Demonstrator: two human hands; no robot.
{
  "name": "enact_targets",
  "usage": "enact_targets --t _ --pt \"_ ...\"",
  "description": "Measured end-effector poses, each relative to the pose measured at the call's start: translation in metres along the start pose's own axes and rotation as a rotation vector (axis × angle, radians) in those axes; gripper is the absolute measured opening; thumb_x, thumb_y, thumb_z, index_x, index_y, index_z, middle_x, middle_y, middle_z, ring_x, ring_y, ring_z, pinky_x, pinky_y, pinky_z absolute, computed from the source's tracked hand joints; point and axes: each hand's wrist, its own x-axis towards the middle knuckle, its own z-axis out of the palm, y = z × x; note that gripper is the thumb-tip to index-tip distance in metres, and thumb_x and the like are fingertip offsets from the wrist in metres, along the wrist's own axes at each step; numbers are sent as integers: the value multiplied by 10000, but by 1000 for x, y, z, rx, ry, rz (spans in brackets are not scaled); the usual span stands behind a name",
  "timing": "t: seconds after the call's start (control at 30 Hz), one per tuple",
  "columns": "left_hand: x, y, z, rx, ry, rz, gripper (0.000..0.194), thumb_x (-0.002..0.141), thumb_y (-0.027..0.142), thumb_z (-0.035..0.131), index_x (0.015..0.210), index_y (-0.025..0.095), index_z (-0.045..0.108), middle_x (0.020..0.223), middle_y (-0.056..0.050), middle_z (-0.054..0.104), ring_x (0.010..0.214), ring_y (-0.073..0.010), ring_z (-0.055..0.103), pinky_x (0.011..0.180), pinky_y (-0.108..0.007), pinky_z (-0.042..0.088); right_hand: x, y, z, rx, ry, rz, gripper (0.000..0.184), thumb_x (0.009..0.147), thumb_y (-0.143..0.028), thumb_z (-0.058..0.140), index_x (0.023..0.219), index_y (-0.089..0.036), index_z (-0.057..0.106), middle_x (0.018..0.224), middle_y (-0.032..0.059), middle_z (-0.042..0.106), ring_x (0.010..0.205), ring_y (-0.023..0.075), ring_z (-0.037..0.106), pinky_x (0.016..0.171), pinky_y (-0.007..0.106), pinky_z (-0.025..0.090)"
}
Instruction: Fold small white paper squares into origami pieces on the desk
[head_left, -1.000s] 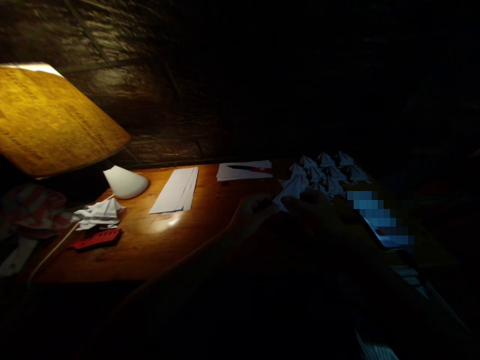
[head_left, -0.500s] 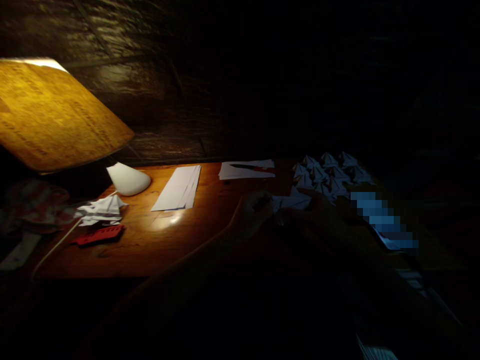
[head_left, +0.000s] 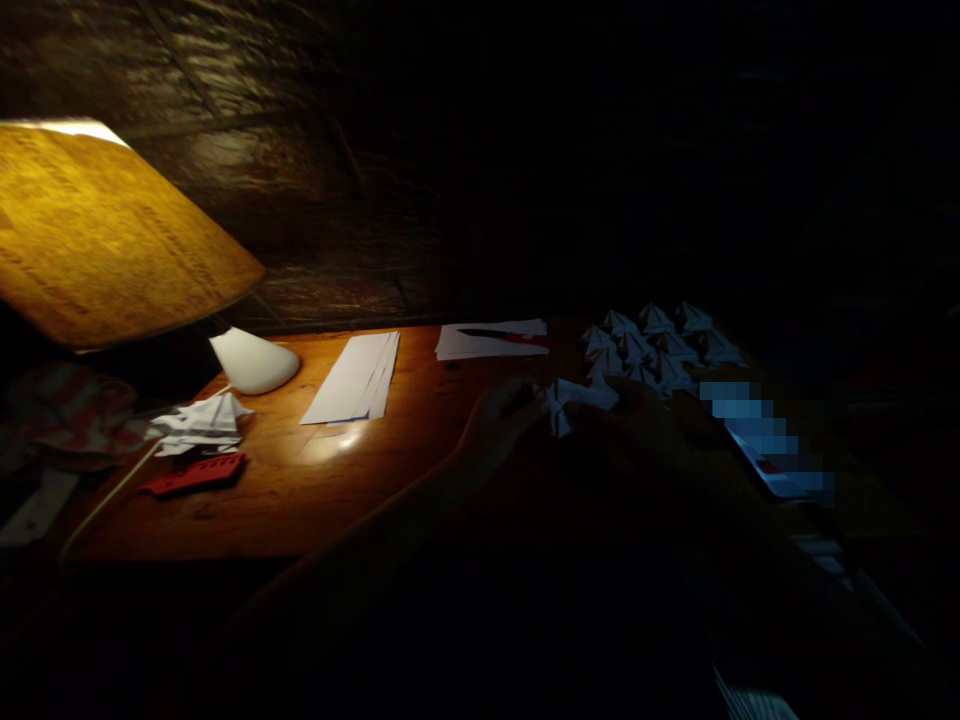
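Note:
The scene is very dark, lit only by a lamp at the left. My left hand [head_left: 499,425] and my right hand [head_left: 637,425] meet over the wooden desk [head_left: 300,490] and are closed on a small folded white paper piece [head_left: 574,400] held between them. Just beyond it lies a cluster of several finished folded paper shapes [head_left: 660,345]. Both forearms are in deep shadow.
A yellow lampshade [head_left: 105,230] hangs over the desk's left end, above the white lamp base [head_left: 251,362]. A stack of white paper strips [head_left: 356,378], a sheet with a dark and red tool [head_left: 491,338], crumpled paper [head_left: 199,422] and a red flat object [head_left: 193,474] lie on the desk.
The paper between my hands has been turned and bunched up, from a flat pointed shape to a more folded one. My hands stayed in about the same spot.

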Motion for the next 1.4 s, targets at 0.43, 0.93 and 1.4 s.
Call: enact_targets --t 0.43,0.93,1.4 --pt "-3 4 2 193 -7 117 71 839 236 645 865 177 614 870 -33 677 846 -156 646 787 -276 514 -3 9 3 495 -208 152 386 648 -271 885 988 -239 704 957 9 758 846 207 700 687 296 523" --pt "-9 13 -9 791 -62 435 161 933 175 602 1091 204 593 976 -51 729 869 -163 703 769 -262 514 -6 8 9 318 -80 17 301 708 -363 825 904 -232 638 808 -13 679 687 166 604 613 275 463" --pt "-10 4 9 205 115 236 285 792 208 751 862 214 476 838 27 568 781 -122 557 723 -242 463 -13 -7 13 28 39 -324 172 790 -242 706 957 -263 737 1000 37 745 979 254 667 842 374 518"
